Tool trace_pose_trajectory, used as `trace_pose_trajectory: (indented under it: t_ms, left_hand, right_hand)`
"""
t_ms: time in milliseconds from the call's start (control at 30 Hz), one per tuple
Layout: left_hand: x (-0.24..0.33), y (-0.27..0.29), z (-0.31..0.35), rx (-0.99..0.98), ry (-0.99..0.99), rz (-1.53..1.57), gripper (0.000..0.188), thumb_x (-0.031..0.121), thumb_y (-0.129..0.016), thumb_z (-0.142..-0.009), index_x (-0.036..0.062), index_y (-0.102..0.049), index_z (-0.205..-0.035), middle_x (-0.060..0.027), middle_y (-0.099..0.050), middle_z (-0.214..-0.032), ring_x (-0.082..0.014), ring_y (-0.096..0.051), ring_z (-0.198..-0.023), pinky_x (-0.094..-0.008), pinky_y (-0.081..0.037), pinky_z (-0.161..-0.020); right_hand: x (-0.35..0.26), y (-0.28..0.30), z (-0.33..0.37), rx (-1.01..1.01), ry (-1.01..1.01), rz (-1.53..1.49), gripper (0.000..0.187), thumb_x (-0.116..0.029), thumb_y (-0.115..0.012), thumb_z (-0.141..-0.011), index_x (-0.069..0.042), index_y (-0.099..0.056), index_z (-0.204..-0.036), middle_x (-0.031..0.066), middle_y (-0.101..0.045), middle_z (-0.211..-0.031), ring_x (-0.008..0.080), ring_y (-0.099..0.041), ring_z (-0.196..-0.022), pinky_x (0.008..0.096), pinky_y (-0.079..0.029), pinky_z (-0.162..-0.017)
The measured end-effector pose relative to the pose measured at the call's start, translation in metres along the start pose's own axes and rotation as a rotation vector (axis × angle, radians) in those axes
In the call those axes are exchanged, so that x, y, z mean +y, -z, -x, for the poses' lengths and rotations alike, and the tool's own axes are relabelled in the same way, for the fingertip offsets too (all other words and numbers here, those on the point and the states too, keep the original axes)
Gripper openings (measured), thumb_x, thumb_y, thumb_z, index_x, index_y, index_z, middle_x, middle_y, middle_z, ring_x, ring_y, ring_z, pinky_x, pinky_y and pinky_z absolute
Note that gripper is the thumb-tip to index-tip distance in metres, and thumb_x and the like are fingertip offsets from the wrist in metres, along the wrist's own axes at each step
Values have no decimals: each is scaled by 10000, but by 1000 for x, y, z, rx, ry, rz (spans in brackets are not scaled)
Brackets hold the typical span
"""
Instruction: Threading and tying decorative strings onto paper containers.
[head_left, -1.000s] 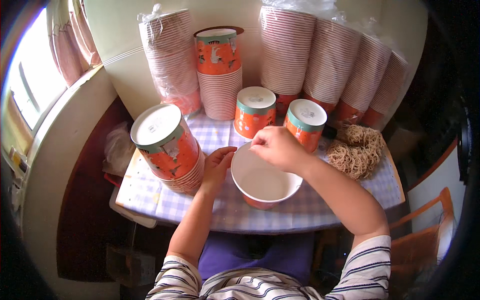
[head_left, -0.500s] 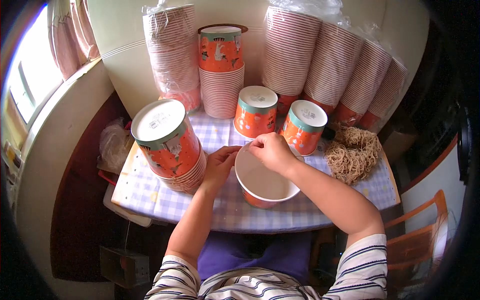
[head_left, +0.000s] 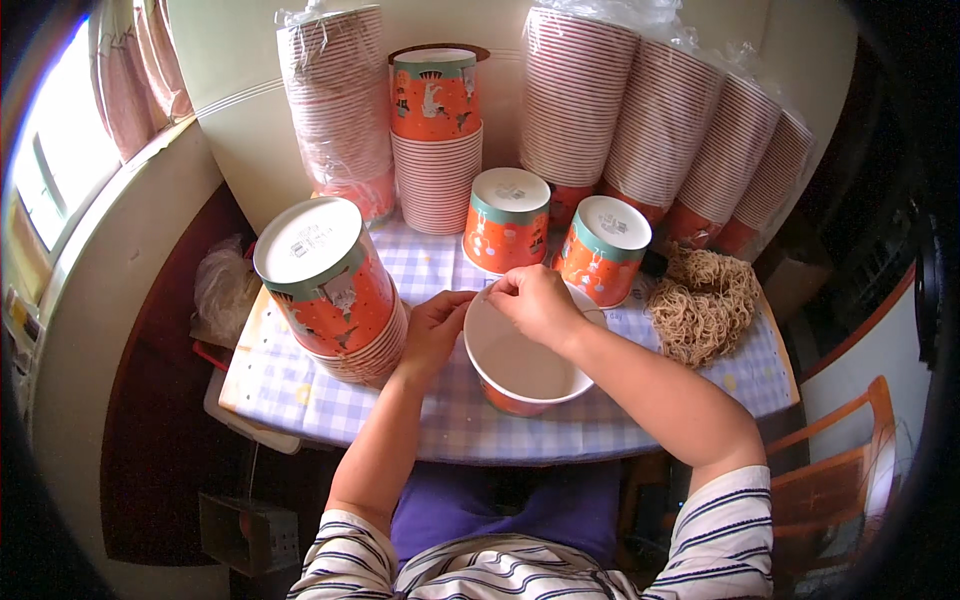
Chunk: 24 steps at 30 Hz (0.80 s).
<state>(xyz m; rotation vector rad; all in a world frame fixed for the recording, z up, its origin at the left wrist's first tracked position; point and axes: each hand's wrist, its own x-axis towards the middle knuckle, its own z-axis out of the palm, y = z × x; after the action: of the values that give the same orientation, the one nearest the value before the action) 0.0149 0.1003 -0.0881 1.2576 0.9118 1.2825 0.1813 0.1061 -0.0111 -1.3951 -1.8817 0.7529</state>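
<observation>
Fingers (head_left: 500, 290) of the right hand (head_left: 535, 303) pinched together at the far rim of the open paper bowl (head_left: 520, 362); whether something small sits between them cannot be told. Left hand (head_left: 437, 325) — fingers curled loosely against the bowl's left rim, steadying it.

Bowl: upright, white inside, orange outside, on the near middle of the table (head_left: 300, 385), which wears a pale blue checked cloth. It looks empty.

Progress, as judged: two lidded orange bowls (head_left: 507, 220) stand just beyond, apparently finished; the open one is unfilled and unlidded. Dried noodle nests (head_left: 705, 300) lie heaped at right, near the bowl, not yet portioned out.

Packages:
- Left, near: tilted stack of orange bowls (head_left: 330, 285), white disc face uppermost, printed figures on the wall.
- Far left: tall sleeve of nested bowls (head_left: 335, 110) in clear plastic, pink-ribbed.
- Far centre: unwrapped stack (head_left: 436, 140), top bowl orange with a teal band.
- Far right: three leaning plastic-wrapped sleeves (head_left: 660, 120).
</observation>
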Motion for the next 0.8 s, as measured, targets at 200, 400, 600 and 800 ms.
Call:
trace_pose_trajectory:
  t_ms: [200,400,600,800]
  left_hand:
    - [6,0,2,-11,-11,-15,235,141,-557,-915,2,-609,-1097,-48,-648,-971,-94,-589,-864,-211,-470,-754]
    - [24,0,3,-85,18,-159,278,187,-544,-927,3,-599,-1128,-53,-646,-1007,-107,-580,-910,-247,-452,-838]
    - [28,6,-4,-136,8,-368,239,206,-531,-938,9,-618,-1042,-7,-637,-901,-62,-550,-794,-215,-447,-724]
    - [14,7,-2,-99,-28,-247,211,202,-504,-948,12,-575,-1009,11,-593,-816,-58,-507,-706,-208,-427,-635]
  right_hand:
    - [4,-3,-1,12,35,70,177,-190,-627,-740,-29,-690,-779,181,-657,-745,302,-658,-726,384,-509,-666]
    - [3,-4,-1,-17,22,48,177,-201,-636,-741,-38,-693,-781,168,-660,-742,295,-658,-719,377,-509,-662]
    - [7,-4,-3,-47,13,29,198,-215,-673,-762,-23,-688,-812,112,-668,-729,207,-641,-686,327,-498,-639]
    - [-5,12,-3,-315,-167,-105,366,-338,-667,-813,11,-662,-921,60,-649,-736,114,-602,-665,278,-487,-643]
